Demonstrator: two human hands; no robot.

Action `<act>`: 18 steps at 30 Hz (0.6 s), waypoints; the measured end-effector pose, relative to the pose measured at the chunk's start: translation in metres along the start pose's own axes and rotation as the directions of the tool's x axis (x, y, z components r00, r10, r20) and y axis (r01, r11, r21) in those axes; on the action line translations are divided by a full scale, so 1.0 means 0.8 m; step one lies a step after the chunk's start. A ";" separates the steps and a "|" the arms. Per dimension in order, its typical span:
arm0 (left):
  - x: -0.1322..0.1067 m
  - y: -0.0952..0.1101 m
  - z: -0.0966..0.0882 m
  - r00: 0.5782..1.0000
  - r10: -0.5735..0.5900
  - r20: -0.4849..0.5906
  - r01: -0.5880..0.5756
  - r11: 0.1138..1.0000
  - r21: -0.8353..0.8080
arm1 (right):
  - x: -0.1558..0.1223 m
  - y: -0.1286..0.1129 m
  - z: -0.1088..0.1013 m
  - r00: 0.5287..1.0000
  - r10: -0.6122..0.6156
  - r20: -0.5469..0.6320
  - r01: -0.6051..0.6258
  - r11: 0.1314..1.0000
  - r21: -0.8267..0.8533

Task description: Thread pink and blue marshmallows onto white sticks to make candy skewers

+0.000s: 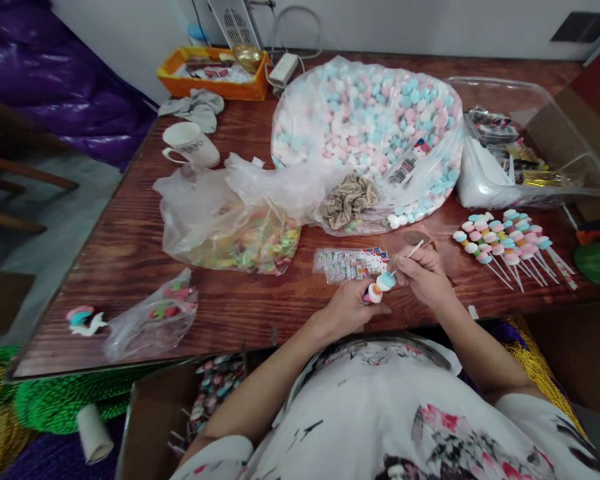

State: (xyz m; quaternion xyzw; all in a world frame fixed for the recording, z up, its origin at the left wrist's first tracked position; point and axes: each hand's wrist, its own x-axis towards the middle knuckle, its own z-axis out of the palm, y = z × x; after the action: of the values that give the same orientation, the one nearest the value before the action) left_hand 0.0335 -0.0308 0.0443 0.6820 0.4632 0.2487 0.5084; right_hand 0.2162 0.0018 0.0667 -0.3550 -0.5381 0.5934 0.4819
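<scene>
My left hand (349,308) is closed around a short stack of pastel marshmallows (375,293), white, orange and blue, just above the table's front part. A thin white stick (414,249) is pinched in my right hand (425,272), its lower end meeting the blue top marshmallow (386,280). How deep the stick goes in cannot be seen. Beside my left hand lie printed clear wrappers (347,264). Right of my right hand rests a cluster of marshmallow sticks (505,241), pink, blue and white on white stems.
A large clear bag of marshmallows (380,107) lies at the back, with a bag of colourful gummies (260,240) in front. A clear plastic bin (530,193) stands right, a green tape roll (599,261) below it. Left are a mug (193,143) and a small bag (153,320).
</scene>
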 end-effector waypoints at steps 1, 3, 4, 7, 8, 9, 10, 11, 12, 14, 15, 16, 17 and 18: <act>0.000 0.000 -0.001 1.000 0.001 -0.026 0.001 0.997 0.080 | 0.003 0.001 0.001 0.999 0.020 -0.035 -0.018 0.998 0.055; -0.001 0.002 -0.001 0.998 0.003 -0.058 0.007 0.985 0.174 | 0.006 0.001 0.001 0.994 0.023 -0.107 -0.011 0.994 0.112; -0.001 0.003 -0.001 0.998 -0.001 -0.061 0.011 0.985 0.170 | 0.006 0.001 0.001 0.991 0.011 -0.130 0.004 0.994 0.110; -0.002 0.006 0.003 0.999 -0.050 -0.008 0.049 0.997 -0.061 | 0.004 0.001 -0.001 0.996 -0.065 -0.065 0.066 0.998 0.022; -0.002 0.007 0.004 0.998 -0.066 0.015 0.067 0.981 -0.184 | 0.002 0.000 -0.003 0.997 -0.083 -0.011 0.082 0.997 -0.013; -0.002 0.008 0.005 0.996 -0.080 0.037 0.087 0.948 -0.306 | 0.001 -0.001 -0.005 0.995 -0.092 0.044 0.094 0.995 -0.043; -0.002 0.010 0.005 0.994 -0.095 0.057 0.110 0.906 -0.409 | 0.001 -0.001 -0.007 0.992 -0.092 0.091 0.099 0.993 -0.067; -0.001 0.011 0.006 0.990 -0.115 0.077 0.138 0.864 -0.485 | 0.000 -0.002 -0.010 0.988 -0.086 0.127 0.098 0.991 -0.088; -0.001 0.011 0.005 0.986 -0.138 0.097 0.168 0.829 -0.533 | 0.000 -0.002 -0.011 0.985 -0.075 0.154 0.092 0.990 -0.104; 0.001 0.011 0.006 0.974 -0.175 0.141 0.224 0.794 -0.566 | -0.001 -0.002 -0.012 0.980 -0.050 0.195 0.077 0.988 -0.133; 0.002 0.011 0.006 0.972 -0.179 0.154 0.235 0.793 -0.562 | -0.001 -0.001 -0.010 0.975 -0.036 0.219 0.070 0.987 -0.148; 0.004 0.010 0.007 0.973 -0.171 0.154 0.229 0.801 -0.553 | -0.002 0.000 -0.008 0.970 -0.026 0.242 0.067 0.984 -0.162; 0.005 0.009 0.007 0.977 -0.154 0.146 0.209 0.815 -0.540 | -0.004 0.002 -0.004 0.964 -0.021 0.263 0.070 0.982 -0.178; 0.007 0.009 0.008 0.982 -0.131 0.136 0.184 0.830 -0.526 | -0.005 0.004 -0.001 0.959 -0.023 0.283 0.080 0.978 -0.191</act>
State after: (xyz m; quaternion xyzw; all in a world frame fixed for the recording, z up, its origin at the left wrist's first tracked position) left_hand 0.0437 -0.0291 0.0478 0.4832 0.4053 0.2930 0.7186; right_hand 0.2176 -0.0018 0.0628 -0.3004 -0.6669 0.5674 0.3782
